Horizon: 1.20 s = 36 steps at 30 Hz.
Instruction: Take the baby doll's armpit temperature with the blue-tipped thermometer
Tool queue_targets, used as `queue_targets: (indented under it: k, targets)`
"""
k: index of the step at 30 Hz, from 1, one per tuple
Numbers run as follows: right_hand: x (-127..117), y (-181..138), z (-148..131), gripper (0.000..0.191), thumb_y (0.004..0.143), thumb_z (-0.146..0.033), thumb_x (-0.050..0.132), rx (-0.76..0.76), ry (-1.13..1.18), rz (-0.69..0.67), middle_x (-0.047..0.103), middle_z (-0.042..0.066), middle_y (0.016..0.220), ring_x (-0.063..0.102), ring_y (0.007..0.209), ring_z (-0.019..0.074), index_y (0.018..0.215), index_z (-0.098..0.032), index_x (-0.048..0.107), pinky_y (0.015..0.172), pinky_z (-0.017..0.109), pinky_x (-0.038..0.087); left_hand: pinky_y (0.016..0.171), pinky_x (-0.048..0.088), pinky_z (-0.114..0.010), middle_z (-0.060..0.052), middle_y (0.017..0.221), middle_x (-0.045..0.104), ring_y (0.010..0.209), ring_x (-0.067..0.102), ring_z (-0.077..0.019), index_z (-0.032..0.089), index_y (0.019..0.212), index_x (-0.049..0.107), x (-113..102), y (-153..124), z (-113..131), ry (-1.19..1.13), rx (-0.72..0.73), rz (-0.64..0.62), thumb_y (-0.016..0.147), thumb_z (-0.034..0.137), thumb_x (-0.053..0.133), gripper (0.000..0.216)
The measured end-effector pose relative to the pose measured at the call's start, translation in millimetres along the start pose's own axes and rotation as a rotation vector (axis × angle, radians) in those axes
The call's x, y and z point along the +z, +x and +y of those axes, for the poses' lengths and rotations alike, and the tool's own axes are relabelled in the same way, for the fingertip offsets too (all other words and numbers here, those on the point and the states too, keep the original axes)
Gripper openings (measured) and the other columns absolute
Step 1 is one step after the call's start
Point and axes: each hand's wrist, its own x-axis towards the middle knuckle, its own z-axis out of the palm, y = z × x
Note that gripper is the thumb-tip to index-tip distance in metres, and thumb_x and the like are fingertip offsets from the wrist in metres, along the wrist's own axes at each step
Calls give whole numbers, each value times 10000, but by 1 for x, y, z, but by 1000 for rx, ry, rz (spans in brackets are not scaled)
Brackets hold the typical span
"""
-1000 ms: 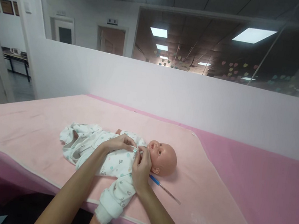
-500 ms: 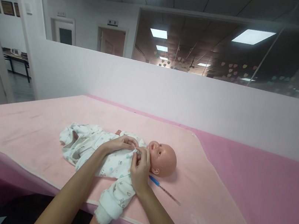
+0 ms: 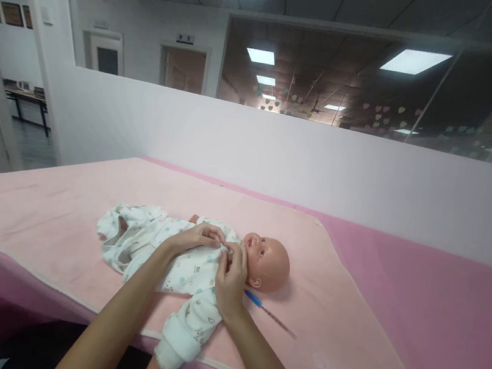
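Note:
A baby doll (image 3: 275, 264) lies on its back with its head to the right, dressed in a white patterned romper (image 3: 187, 271). At the chest near the collar, my left hand (image 3: 201, 236) has its fingertips pinched on the romper's front edge. Close against it, my right hand (image 3: 232, 275) pinches the same fabric just below the doll's chin. The fingertips of both hands meet there, and the small bit of cloth between them is mostly covered. One sleeved arm of the doll hangs over the near table edge. Beside the head rests a thermometer (image 3: 270, 314) with a blue end.
A pale pink mat (image 3: 334, 333) covers the table, over a darker pink cloth (image 3: 443, 288). Behind the table stands a low white wall (image 3: 278, 152) with glass above. The table's near edge runs just in front of my body.
Both hands stay at the romper's collar, with only a very slight shift of the fingers. The doll and thermometer lie as before.

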Motion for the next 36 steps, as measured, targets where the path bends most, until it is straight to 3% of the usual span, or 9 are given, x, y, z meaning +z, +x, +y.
queue_targets:
  k: [12, 21, 25, 27, 30, 33, 36]
  targets:
    - [1, 0, 1, 173, 858, -204, 408, -10, -8, -6, 532, 55, 886, 534, 755, 150, 983, -190, 526, 678, 291, 455, 754, 407, -255, -30, 788, 667, 799, 572, -164, 147, 834, 681, 2, -2, 2, -30, 48, -14, 701, 221, 644, 157]
    - [2, 0, 0, 181, 835, -174, 420, -36, -37, 0, 547, 58, 892, 543, 711, 137, 986, -183, 520, 669, 282, 467, 702, 387, -247, -25, 788, 630, 777, 540, -162, 150, 852, 668, 3, -2, 3, -16, 35, 22, 708, 260, 627, 185]
    - [1, 0, 1, 198, 837, -168, 407, -67, -76, 7, 573, 74, 929, 573, 786, 152, 1002, -183, 517, 667, 270, 483, 682, 378, -239, -25, 805, 604, 781, 525, -158, 149, 880, 653, 5, -3, 5, -47, 11, 50, 695, 270, 641, 221]
    - [-2, -1, 2, 239, 838, -153, 394, -150, -152, -13, 589, 88, 982, 582, 874, 164, 1040, -180, 520, 679, 260, 489, 652, 367, -227, -20, 785, 591, 754, 514, -145, 148, 880, 648, 6, -3, 5, -69, 9, 57, 684, 265, 650, 228]
    - [-5, -3, 3, 323, 836, -109, 360, -407, -331, -142, 601, 84, 1078, 589, 939, 165, 1096, -194, 530, 671, 242, 485, 544, 315, -205, -1, 707, 552, 623, 458, -101, 140, 867, 639, 6, -3, 4, -87, 11, 86, 666, 262, 662, 236]
    - [-3, 0, 0, 354, 832, -93, 345, -588, -484, -280, 596, 85, 1133, 620, 833, 148, 1118, -187, 531, 601, 232, 465, 449, 213, -200, 39, 550, 446, 486, 336, -64, 129, 838, 627, 5, 0, 0, -86, 17, 119, 660, 292, 664, 245]
    - [7, 8, -6, 343, 818, -95, 361, -600, -599, -399, 623, 92, 1059, 611, 674, 129, 1110, -164, 528, 512, 238, 415, 427, 173, -198, 62, 476, 357, 451, 298, -60, 130, 793, 609, 0, 1, -5, -90, 58, 221, 654, 324, 667, 245]
